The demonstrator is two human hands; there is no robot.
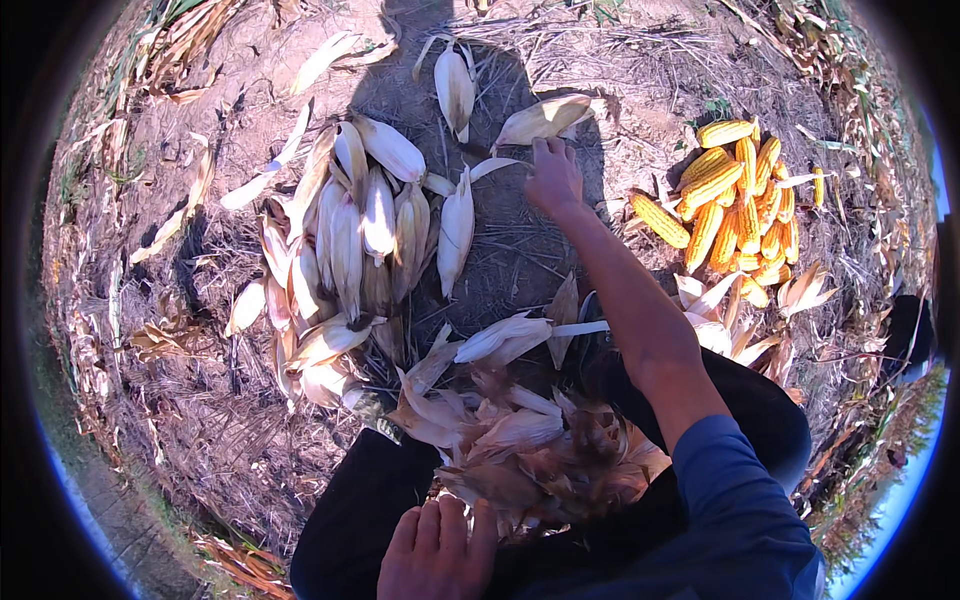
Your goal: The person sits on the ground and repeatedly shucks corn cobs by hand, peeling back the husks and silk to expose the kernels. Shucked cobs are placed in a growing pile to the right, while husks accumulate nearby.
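Observation:
My right hand (555, 174) is stretched forward, its fingertips at the near edge of an ear of corn in its dry husk (546, 120). Whether the fingers grip that ear cannot be made out. Another husked-over ear (454, 84) lies just left of it, and one more (456, 234) lies nearer to me. Low in the view, my left hand (441, 546) rests by my lap, holding nothing, fingers a little apart. Between my legs is a heap of loose dry husks (517, 442). On the left lies a pile of unhusked ears (347, 232).
Bare yellow corn cobs (709, 184) are piled at the right. Below them lie peeled husks (712, 315). Straw and dry leaves litter the soil (510, 255). My bent knees (765, 420) frame the husk heap. Dry stalks (847, 75) edge the ground at upper right.

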